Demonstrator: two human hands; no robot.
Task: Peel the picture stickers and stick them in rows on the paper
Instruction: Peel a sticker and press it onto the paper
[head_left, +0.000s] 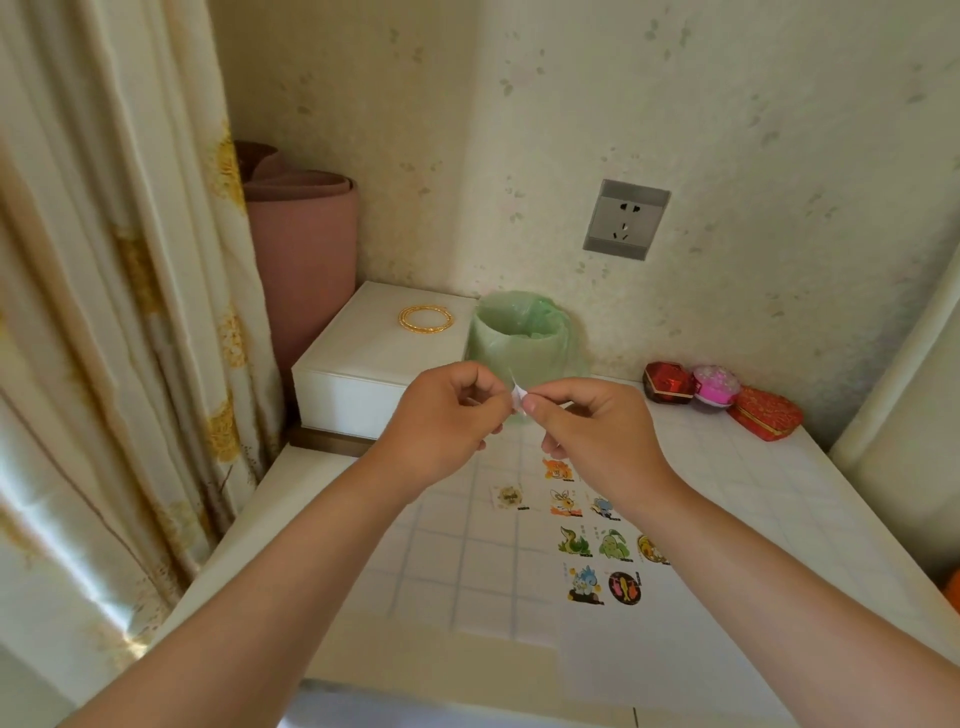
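Both left hand (441, 421) and right hand (597, 436) pinch one sticker (519, 399), print illegible.

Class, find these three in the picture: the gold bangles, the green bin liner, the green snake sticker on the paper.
gold bangles (427, 329): head view, front arc of the rings.
green bin liner (493, 343): head view, front wall below the rim.
green snake sticker (573, 540): head view, the snake's body.

I am looking at a corner of a home: a cream floral fabric curtain (104, 312) is hanging beside pale leaf-patterned wallpaper (727, 104), a grey wall socket (626, 218) and a rolled pink mat (306, 260).
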